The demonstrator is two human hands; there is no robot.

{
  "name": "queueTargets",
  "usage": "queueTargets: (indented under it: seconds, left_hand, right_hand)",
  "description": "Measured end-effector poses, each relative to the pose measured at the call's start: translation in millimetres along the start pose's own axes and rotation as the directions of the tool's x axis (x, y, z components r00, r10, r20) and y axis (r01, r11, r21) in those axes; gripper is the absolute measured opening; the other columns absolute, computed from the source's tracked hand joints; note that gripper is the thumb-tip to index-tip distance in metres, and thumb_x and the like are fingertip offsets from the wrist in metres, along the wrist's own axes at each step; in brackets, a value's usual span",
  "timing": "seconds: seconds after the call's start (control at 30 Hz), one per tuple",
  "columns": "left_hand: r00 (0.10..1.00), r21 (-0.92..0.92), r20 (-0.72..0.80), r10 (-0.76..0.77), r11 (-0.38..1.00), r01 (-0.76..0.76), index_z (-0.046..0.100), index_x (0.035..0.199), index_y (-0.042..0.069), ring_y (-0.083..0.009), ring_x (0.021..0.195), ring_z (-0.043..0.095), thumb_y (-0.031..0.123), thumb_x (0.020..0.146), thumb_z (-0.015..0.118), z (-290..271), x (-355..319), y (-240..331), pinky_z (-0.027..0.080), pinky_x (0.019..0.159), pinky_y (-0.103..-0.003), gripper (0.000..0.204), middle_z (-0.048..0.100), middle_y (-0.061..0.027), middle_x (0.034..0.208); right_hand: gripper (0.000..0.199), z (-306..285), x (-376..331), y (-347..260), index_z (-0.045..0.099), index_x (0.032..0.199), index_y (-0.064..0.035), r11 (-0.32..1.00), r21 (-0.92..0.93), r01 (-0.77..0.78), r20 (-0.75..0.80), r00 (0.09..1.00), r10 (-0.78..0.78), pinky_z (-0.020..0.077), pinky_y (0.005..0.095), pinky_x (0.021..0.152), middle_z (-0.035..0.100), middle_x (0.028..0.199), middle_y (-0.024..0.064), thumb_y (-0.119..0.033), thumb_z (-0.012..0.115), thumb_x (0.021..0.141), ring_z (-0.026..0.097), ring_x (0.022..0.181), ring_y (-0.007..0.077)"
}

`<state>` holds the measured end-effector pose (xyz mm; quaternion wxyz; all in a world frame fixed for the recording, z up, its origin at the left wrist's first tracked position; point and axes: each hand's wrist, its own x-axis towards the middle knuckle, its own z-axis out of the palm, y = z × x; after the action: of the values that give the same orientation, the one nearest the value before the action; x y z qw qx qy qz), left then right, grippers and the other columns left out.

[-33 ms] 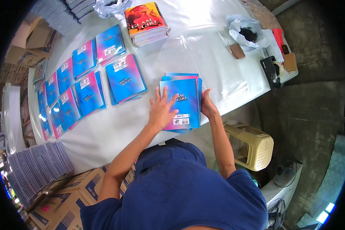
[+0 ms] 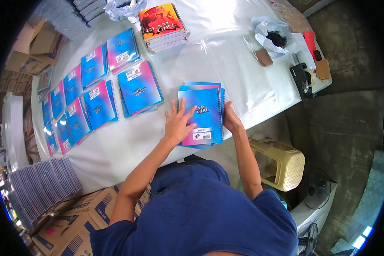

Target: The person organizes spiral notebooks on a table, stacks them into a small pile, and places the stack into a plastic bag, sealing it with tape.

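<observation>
I had my left hand (image 2: 180, 124) spread on the notebooks (image 2: 212, 121) at the near edge of the table (image 2: 134, 138), right hand (image 2: 232, 119) by the coils (image 2: 222, 128) — couldn't tell if pinching — so squaring likely wanted light, even side pressure.

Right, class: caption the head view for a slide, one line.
Left hand spread on a notebook stack, right hand at its right edge, more notebooks to the left.

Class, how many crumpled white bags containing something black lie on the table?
2: one white bag just left of the orange notebook stack, the other farther right. Others may be hidden.
</observation>
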<state>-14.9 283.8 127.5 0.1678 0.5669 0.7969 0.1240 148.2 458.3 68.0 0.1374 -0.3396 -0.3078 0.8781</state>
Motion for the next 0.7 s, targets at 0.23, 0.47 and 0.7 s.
queueTargets:
  seconds: [0.23,0.47,0.7]
  left_hand:
    - [0.954,-0.687,-0.213,-0.211,0.726,0.007,0.019,0.149,0.014,-0.0407,0.141,0.012,0.037,0.070,0.079,29,-5,-45,0.020,0.110,-0.054,0.102,0.008,-0.0181,0.156]
    - [0.999,-0.982,-0.004,-0.037,0.190,0.003,0.007,0.149,0.002,-0.0223,0.136,0.029,0.019,0.059,0.089,-33,-69,-77,0.020,0.113,-0.037,0.123,0.023,-0.0128,0.152]
    - [0.900,-0.857,-0.393,-0.191,0.431,-0.282,0.025,0.145,0.004,-0.0230,0.127,0.043,0.018,0.067,0.083,-25,-70,-107,0.033,0.108,-0.035,0.098,0.034,-0.0103,0.146]
  right_hand:
    - [0.068,59,-16,-13,0.046,0.126,0.0016,0.938,-0.310,0.157,-0.005,0.986,-0.167,0.0538,0.0346,0.082,0.059,0.111,0.0145,-0.013,0.077,0.067,0.061,0.097,0.0222]
    - [0.085,94,-30,-13,0.051,0.124,-0.0032,0.858,-0.387,0.339,0.345,0.916,-0.206,0.0421,0.0340,0.096,0.060,0.112,0.0055,-0.008,0.084,0.047,0.056,0.105,0.0189]
    - [0.086,131,3,37,0.044,0.130,-0.0043,0.622,-0.599,0.505,0.466,0.851,-0.242,0.0444,0.0358,0.096,0.060,0.115,0.0099,-0.016,0.091,0.058,0.056,0.109,0.0213]
